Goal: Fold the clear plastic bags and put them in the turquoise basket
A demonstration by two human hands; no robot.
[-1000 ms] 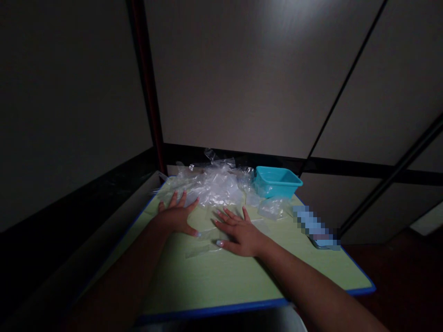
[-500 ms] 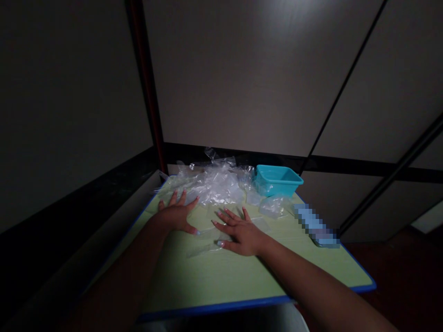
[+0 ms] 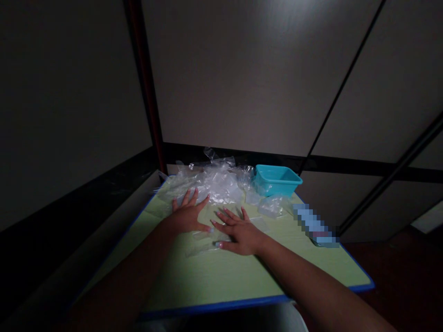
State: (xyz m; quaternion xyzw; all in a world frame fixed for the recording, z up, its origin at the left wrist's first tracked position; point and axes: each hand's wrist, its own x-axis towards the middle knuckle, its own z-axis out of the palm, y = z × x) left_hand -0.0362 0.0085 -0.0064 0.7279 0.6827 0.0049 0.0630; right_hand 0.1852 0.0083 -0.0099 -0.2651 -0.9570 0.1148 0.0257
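A clear plastic bag [image 3: 200, 251] lies flat on the pale green table [image 3: 207, 281], partly covered by my hands. My right hand [image 3: 240, 235] rests on it palm down, fingers spread. Just left of it, my left hand [image 3: 188, 216] is also spread flat, its thumb tip over the bag's left part. Its fingertips reach the near edge of a heap of crumpled clear plastic bags [image 3: 221, 184] at the back of the table. Neither hand grips anything.
A turquoise plastic basin [image 3: 278, 184] stands at the back right. In front of it lies a crumpled clear plastic bag [image 3: 273, 206]. A blurred-out flat blue object [image 3: 314, 226] is by the right edge. Blue trim [image 3: 221, 306] borders the table; panelled walls [image 3: 235, 92] rise behind.
My left hand has slid right, toward my right hand, across the flat plastic. My right hand stays in nearly the same place.
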